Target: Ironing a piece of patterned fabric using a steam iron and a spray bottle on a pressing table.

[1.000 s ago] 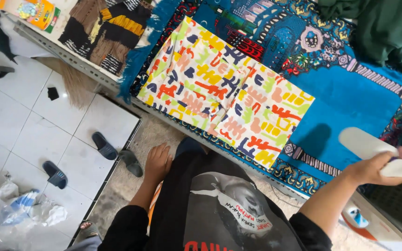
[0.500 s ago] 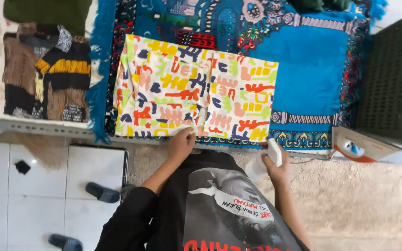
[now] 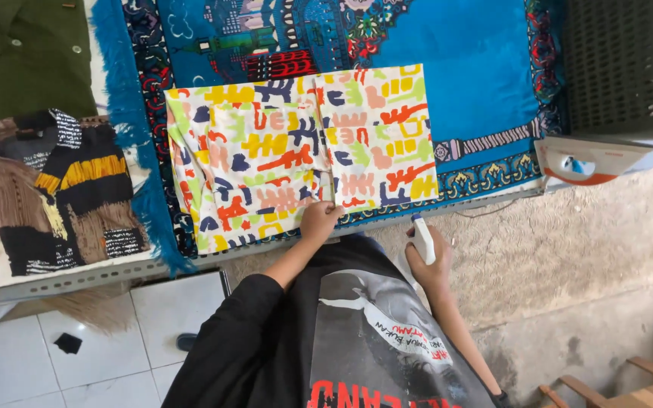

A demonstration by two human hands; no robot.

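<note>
Hands first, from the head view: my left hand (image 3: 319,221) presses its fingers down on the near edge of the patterned cloth (image 3: 296,151), while my right hand (image 3: 426,261) is wrapped around a white spray bottle (image 3: 422,237), held just off the near edge of the table. I judge the cloth already folded flat into a neat rectangle on the blue fringed rug (image 3: 462,68), with pressing left to do, since the iron (image 3: 587,160) rests untouched at the right; a dark striped knit (image 3: 62,189) lies left.

Single head-worn view, looking steeply down, close above table edge (image 3: 77,276)
</note>
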